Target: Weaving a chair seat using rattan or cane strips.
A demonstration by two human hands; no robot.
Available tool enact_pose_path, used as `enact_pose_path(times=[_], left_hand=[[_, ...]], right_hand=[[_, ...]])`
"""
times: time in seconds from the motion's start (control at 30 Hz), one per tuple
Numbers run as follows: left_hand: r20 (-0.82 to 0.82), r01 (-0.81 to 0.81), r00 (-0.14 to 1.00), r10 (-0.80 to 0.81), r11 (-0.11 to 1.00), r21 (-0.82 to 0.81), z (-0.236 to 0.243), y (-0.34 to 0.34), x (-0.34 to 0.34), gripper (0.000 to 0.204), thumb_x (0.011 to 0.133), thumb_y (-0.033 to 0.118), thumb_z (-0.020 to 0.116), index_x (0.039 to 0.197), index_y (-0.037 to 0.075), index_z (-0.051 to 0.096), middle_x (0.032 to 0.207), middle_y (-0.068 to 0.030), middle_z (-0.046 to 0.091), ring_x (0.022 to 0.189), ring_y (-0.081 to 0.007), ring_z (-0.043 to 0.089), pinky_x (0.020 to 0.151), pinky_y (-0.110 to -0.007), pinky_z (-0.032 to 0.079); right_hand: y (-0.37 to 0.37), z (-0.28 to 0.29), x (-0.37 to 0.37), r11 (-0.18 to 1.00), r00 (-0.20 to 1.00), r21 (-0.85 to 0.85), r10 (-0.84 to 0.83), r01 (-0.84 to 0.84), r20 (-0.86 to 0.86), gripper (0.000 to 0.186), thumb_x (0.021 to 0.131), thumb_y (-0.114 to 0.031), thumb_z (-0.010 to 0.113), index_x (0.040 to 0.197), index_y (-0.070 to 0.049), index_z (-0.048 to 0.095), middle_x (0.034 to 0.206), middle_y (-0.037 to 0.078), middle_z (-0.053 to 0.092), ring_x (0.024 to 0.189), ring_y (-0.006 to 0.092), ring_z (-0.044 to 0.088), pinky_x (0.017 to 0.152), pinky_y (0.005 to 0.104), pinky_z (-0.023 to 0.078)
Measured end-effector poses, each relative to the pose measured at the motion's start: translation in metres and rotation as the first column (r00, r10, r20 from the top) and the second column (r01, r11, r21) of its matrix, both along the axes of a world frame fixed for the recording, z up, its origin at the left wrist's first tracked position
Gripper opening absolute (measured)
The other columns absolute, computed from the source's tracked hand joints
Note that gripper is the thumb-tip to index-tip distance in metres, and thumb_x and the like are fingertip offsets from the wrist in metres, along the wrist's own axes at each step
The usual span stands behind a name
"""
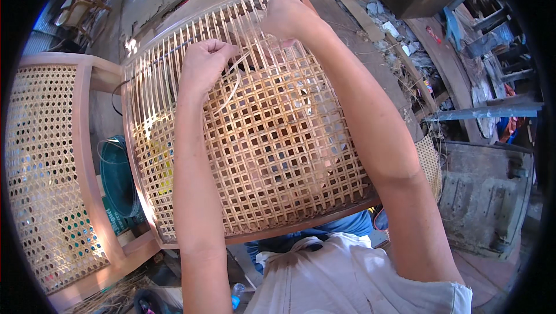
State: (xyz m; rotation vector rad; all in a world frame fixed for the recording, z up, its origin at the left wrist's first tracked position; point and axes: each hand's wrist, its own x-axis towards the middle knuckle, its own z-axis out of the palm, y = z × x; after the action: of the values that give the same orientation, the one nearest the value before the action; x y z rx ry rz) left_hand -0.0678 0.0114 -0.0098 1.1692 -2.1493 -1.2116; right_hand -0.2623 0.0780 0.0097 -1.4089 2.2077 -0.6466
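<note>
A wooden-framed panel of woven cane [272, 134] lies before me. Its near part is an open square weave, while toward the far side long parallel strands run without crosspieces. Over the upper left of the weave, my left hand [204, 65] is closed in a pinch on a cane strand [236, 85], whose loose length curls down across the weave. My right hand [285, 17] is curled into a closed grip over the far right strands, near the frame's corner. What its fingers hold is hidden. A thin dark rod [168, 53] passes crosswise among the bare strands.
Attached at the left is another wooden-framed panel [49, 158] with finer cane weave. A dark green bucket [119, 169] sits between the frames. Wood planks, rubble [405, 39] and scraps cover the ground at the right, beside a worn grey board [483, 198].
</note>
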Motion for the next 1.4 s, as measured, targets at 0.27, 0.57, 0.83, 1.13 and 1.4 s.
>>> enact_pose_path(times=[0.27, 0.57, 0.83, 1.13, 1.4], left_hand=[[-0.017, 0.046, 0.999, -0.044, 0.993, 0.104, 0.000, -0.005, 0.008, 0.015, 0.084, 0.015, 0.072, 0.089, 0.001, 0.072, 0.067, -0.0002, 0.063, 0.055, -0.0069, 0.048, 0.053, -0.025, 0.037], [0.125, 0.069, 0.991, -0.056, 0.992, -0.102, 0.001, 0.001, -0.011, 0.023, 0.084, 0.023, 0.073, 0.083, 0.000, 0.073, 0.066, -0.0040, 0.065, 0.060, -0.0109, 0.056, 0.059, -0.029, 0.045], [0.340, 0.116, 0.938, -0.067, 0.985, -0.127, 0.021, 0.015, -0.024, 0.038, 0.083, 0.039, 0.077, 0.079, 0.002, 0.072, 0.063, 0.0033, 0.056, 0.057, -0.0077, 0.047, 0.055, -0.026, 0.037], [0.178, 0.026, 0.983, -0.035, 0.998, 0.055, 0.008, 0.000, -0.010, 0.018, 0.085, 0.019, 0.068, 0.079, 0.002, 0.072, 0.064, 0.0018, 0.060, 0.055, -0.0074, 0.048, 0.053, -0.026, 0.037], [0.016, 0.006, 1.000, -0.007, 0.997, 0.077, 0.008, 0.014, 0.001, 0.011, 0.086, 0.010, 0.066, 0.084, 0.000, 0.071, 0.069, 0.0004, 0.062, 0.059, -0.0061, 0.048, 0.057, -0.023, 0.038]], right_hand=[[-0.001, -0.014, -0.009, 0.995, 0.938, -0.036, -0.072, 0.089, 0.339, 0.045, 0.083, -0.032, 0.068, 0.088, 0.012, 0.064, 0.074, 0.010, 0.059, 0.060, 0.0220, 0.062, 0.049, 0.0329, 0.057], [0.000, -0.010, -0.009, 0.999, 0.970, -0.022, -0.025, 0.031, 0.244, 0.043, 0.084, -0.027, 0.062, 0.097, 0.014, 0.067, 0.085, 0.023, 0.071, 0.065, 0.0260, 0.071, 0.068, 0.0398, 0.057], [0.014, 0.014, 0.002, 0.965, 0.967, 0.159, 0.229, -0.210, -0.115, 0.034, 0.081, -0.028, 0.061, 0.078, 0.004, 0.073, 0.068, 0.019, 0.069, 0.066, 0.0292, 0.070, 0.070, 0.0415, 0.055], [0.014, 0.001, 0.007, 1.000, 1.000, 0.002, -0.014, 0.014, 0.008, 0.033, 0.083, -0.034, 0.062, 0.086, -0.003, 0.075, 0.085, 0.013, 0.074, 0.076, 0.0265, 0.072, 0.079, 0.0398, 0.055], [0.020, -0.001, -0.006, 0.998, 0.983, -0.067, 0.001, 0.011, 0.181, 0.053, 0.082, -0.045, 0.064, 0.057, 0.002, 0.062, 0.053, 0.015, 0.059, 0.052, 0.0263, 0.062, 0.061, 0.0402, 0.052]])
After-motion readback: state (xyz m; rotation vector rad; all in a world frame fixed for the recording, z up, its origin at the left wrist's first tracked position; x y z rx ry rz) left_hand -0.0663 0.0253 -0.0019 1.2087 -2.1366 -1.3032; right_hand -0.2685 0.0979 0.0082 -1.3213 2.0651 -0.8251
